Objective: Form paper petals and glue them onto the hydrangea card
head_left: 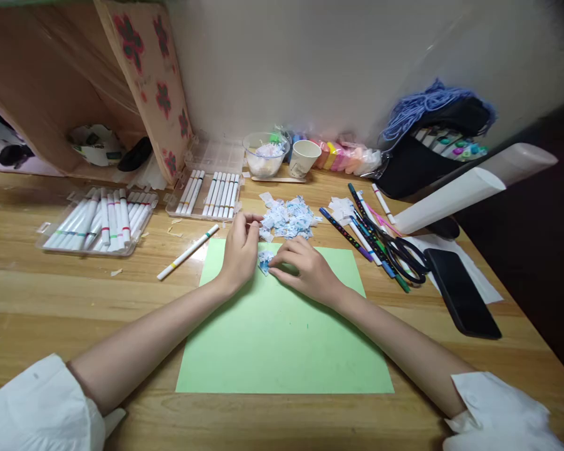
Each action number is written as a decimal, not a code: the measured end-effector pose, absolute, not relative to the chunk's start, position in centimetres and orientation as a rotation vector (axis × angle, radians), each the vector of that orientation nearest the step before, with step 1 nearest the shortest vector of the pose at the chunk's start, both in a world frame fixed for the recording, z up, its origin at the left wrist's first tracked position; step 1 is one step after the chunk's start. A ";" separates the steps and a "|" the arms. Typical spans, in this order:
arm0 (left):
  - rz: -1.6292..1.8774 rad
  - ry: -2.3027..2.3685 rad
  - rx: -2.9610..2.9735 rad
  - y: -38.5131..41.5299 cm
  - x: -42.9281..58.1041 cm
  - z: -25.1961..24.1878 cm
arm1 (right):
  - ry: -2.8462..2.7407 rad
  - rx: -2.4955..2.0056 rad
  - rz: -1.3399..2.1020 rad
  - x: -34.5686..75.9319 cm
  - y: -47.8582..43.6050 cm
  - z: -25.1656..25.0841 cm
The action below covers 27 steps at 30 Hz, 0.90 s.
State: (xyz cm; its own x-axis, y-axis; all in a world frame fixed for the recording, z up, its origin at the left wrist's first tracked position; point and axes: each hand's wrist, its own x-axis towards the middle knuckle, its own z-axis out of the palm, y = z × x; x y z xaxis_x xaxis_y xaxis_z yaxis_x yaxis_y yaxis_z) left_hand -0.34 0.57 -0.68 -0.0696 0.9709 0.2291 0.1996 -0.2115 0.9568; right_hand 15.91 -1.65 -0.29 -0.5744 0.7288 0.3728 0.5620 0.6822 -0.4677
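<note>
A sheet of light green paper (282, 351) lies flat on the wooden table under both my hands. On its upper part is a small cluster of blue and white torn paper scraps (264, 259). My right hand (305, 269) pinches at the right side of this cluster, thumb and fingertips drawn together. Left of the cluster, my left hand (240, 250) stands on its edge, loosely curved with fingers apart and nothing visible in it. Its fingertips reach the edge of a larger heap of paper scraps (291, 216) beyond the sheet.
At the left are a loose marker (188, 252) and marker cases (126, 250). A plastic bowl (264, 164) and paper cup (304, 156) stand behind the heap. To the right lie several pens (345, 233), scissors (407, 260), a phone (460, 291) and a paper roll (451, 199).
</note>
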 end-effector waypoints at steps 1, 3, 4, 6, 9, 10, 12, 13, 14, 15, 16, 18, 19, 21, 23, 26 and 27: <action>1.350 1.305 1.477 0.6 -0.3 -0.7 | -2.350 -0.991 0.385 15.9 -1.7 -0.3; 1.352 1.295 1.474 0.6 -0.3 -0.7 | -2.357 -0.985 0.335 15.7 -1.7 -0.4; 1.350 1.289 1.472 0.6 -0.3 -0.7 | -2.359 -0.980 0.307 15.6 -1.8 -0.4; 1.347 1.281 1.462 0.6 -0.3 -0.8 | -2.355 -0.978 0.258 15.4 -1.8 -0.5; 1.338 1.274 1.453 0.6 -0.3 -0.8 | -2.329 -0.994 0.235 15.2 -1.8 -0.7; 1.335 1.271 1.452 0.6 -0.4 -0.8 | -2.316 -1.001 0.242 15.2 -1.8 -0.7; 1.329 1.263 1.451 0.6 -0.4 -0.7 | -2.273 -1.022 0.265 15.3 -1.7 -0.7; 1.325 1.259 1.451 0.6 -0.4 -0.7 | -2.244 -1.032 0.280 15.4 -1.7 -0.6; 1.319 1.257 1.450 0.6 -0.4 -0.7 | -2.217 -1.035 0.299 15.5 -1.6 -0.5; 1.314 1.256 1.449 0.6 -0.4 -0.7 | -2.202 -1.026 0.323 15.6 -1.6 -0.4; 1.311 1.254 1.449 0.6 -0.4 -0.7 | -2.202 -1.006 0.351 15.7 -1.6 -0.3; 1.311 1.252 1.450 0.6 -0.4 -0.6 | -2.252 -0.947 0.413 15.7 -1.6 -0.2; 1.314 1.253 1.454 0.6 -0.4 -0.6 | -2.284 -0.926 0.442 15.7 -1.6 -0.2; 1.318 1.259 1.460 0.7 -0.4 -0.6 | -2.323 -0.931 0.480 15.6 -1.7 -0.3; 1.317 1.264 1.461 0.7 -0.4 -0.7 | -2.321 -0.964 0.493 15.5 -1.7 -0.5; 1.315 1.267 1.457 0.7 -0.3 -0.7 | -2.287 -0.983 0.492 15.4 -1.8 -0.6; 1.315 1.269 1.458 0.7 -0.3 -0.7 | -2.268 -0.985 0.498 15.4 -1.8 -0.6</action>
